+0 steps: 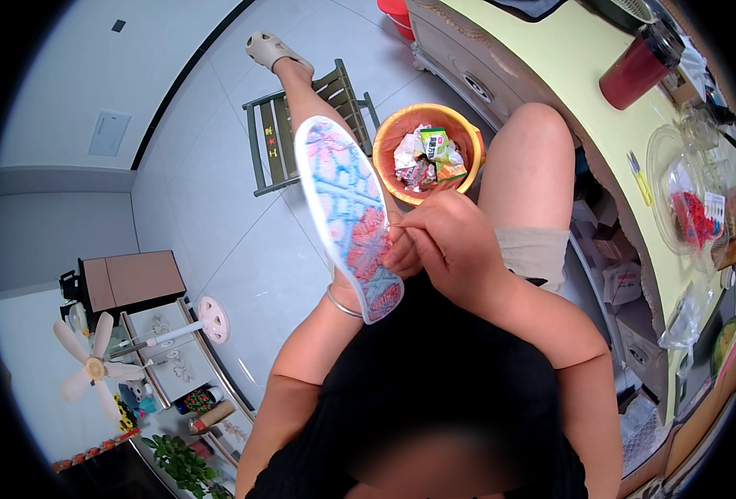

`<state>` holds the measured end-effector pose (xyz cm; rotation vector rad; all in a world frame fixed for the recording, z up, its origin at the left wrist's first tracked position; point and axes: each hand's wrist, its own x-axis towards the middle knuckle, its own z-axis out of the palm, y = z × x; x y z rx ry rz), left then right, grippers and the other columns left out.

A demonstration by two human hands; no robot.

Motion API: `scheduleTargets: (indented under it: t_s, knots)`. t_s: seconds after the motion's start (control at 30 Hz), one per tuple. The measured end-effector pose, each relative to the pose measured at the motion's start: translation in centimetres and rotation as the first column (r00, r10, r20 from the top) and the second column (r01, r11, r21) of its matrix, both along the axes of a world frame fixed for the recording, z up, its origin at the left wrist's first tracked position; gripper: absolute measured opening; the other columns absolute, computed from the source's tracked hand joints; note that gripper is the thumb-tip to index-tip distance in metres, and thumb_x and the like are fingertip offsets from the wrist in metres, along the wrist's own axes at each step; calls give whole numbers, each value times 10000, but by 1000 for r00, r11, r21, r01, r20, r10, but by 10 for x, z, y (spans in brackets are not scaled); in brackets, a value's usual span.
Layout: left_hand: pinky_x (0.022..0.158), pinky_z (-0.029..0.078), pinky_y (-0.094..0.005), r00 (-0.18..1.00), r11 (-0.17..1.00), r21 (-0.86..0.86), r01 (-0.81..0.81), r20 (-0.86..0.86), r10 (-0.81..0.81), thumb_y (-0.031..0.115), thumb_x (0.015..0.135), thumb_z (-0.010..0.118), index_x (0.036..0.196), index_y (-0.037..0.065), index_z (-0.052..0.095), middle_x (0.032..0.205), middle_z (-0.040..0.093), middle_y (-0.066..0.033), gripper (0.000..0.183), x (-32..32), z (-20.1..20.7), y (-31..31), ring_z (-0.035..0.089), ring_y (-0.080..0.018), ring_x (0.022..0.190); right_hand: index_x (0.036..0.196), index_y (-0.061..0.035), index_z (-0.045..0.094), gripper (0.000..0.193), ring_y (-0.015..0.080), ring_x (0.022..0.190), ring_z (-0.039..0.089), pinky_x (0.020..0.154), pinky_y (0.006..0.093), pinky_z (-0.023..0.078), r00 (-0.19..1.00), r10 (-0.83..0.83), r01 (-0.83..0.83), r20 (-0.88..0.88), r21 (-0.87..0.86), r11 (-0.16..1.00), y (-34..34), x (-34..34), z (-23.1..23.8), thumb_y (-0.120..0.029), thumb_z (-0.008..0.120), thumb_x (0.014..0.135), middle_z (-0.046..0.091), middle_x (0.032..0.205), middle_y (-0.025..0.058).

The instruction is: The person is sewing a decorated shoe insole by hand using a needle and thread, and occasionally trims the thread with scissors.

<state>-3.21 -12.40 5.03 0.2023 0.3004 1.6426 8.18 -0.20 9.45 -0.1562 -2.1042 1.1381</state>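
A shoe insole [347,208] with a white edge and a blue, pink and red stitched pattern is held upright in front of me. My left hand [346,288], with a bangle on its wrist, grips the insole from behind; much of that hand is hidden by it. My right hand [455,241] is closed in a pinch beside the insole's right edge, close to the red stitched patch. Whatever is between its fingertips is too small to make out.
An orange bin [475,143] with wrappers stands beyond my hands, beside a folding stool [272,150]. On my right, a pale table [584,75] carries a dark red tumbler [638,68], a yellow cutter [639,180] and a plastic-wrapped red bundle [694,218]. A fan [95,368] stands left.
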Motion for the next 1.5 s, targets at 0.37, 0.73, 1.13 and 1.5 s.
scheduleTargets:
  t_s: [0.37, 0.73, 1.13, 1.5]
  knots:
    - [661, 459, -187, 817, 828, -484, -284, -574, -55, 46, 875, 587, 899, -2, 574, 831, 646, -40, 55, 22, 50, -3, 585, -62, 728, 1154, -37, 531, 292, 149, 927, 617, 792, 299, 538, 992, 104, -81, -69, -990, 119, -4, 28, -48, -57, 614, 875, 615, 1054, 61]
    - [633, 446, -181, 678, 851, -421, -315, -727, -109, 43, 868, 577, 856, 2, 570, 804, 648, -48, 44, 27, 49, -5, 575, -46, 705, 1175, -72, 505, 250, 228, 981, 622, 849, 392, 540, 953, 207, -191, -221, -969, -154, -2, 35, -88, -218, 451, 979, 608, 1077, 104]
    - [620, 440, -176, 649, 877, -368, -309, -756, -88, 7, 843, 608, 830, 11, 569, 772, 627, -17, 41, 27, 43, -6, 567, -33, 689, 1137, -81, 508, 211, 181, 944, 613, 809, 324, 533, 967, 253, -74, -27, -981, 179, -9, 44, -73, -127, 539, 933, 600, 1021, 68]
    - [634, 445, -180, 637, 872, -390, -295, -761, -125, 25, 849, 603, 833, 6, 574, 781, 632, -24, 38, 27, 43, -4, 570, -40, 703, 1169, -70, 501, 312, 169, 962, 606, 828, 318, 523, 965, 262, -129, -25, -913, 387, -5, 46, -71, -90, 620, 882, 598, 1050, 60]
